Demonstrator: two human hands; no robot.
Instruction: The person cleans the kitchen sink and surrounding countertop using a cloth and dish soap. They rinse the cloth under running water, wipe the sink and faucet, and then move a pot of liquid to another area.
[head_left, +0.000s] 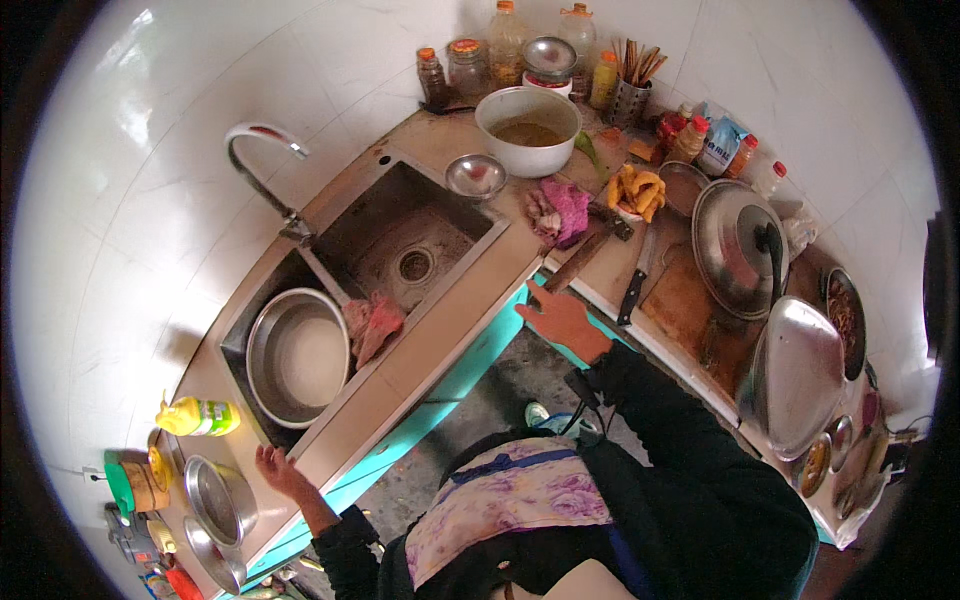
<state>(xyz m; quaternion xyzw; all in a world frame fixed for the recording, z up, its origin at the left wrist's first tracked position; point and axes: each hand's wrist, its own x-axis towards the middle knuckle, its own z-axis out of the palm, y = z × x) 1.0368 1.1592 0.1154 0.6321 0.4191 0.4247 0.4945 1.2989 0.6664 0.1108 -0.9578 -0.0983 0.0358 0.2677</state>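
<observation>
My right hand is over the counter's front edge near the inner corner, fingers spread and nothing seen in it. Its fingertips are close to the end of a wooden-handled tool; I cannot tell whether they touch. A black-handled kitchen knife lies to the right. My left hand is above the counter by the sink's near left corner, empty, its fingers loosely bent. A large steel basin stands in the left sink bowl. A reddish cloth drapes over the sink's front rim.
A faucet arches behind the double sink. A pot with liquid, a small steel bowl and a pink cloth stand near the corner. At right are fried dough pieces, a lidded pan and a cutting board.
</observation>
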